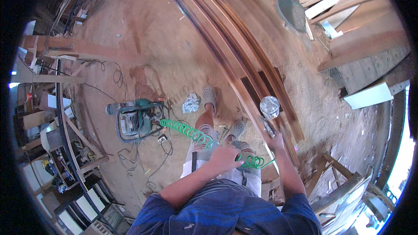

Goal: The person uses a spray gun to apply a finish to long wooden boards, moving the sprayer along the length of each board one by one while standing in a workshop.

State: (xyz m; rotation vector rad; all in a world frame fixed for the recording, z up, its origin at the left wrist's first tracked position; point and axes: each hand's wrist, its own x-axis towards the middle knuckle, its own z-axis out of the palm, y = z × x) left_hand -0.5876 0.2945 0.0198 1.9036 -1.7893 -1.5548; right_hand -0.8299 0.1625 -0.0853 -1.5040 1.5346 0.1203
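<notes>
My left hand (224,159) is closed on the green coiled air hose (183,128), which runs from a compressor (139,119) on the floor at my left. My right hand (274,139) grips a metal spray gun (267,126) with a round cup (269,106) on top, held out over the long reddish-brown wooden boards (226,48). These boards lie side by side on my right, stretching away in front of me. A crumpled silver piece (191,102) rests on the dirt floor near my left foot.
Timber scraps, a shelf-like rack (56,143) and cables fill the left side. At the upper right are stacked planks (344,0) and a dark oval panel (291,13). A wooden frame (335,169) stands at the lower right. A post-like beam (65,43) reaches in from the upper left.
</notes>
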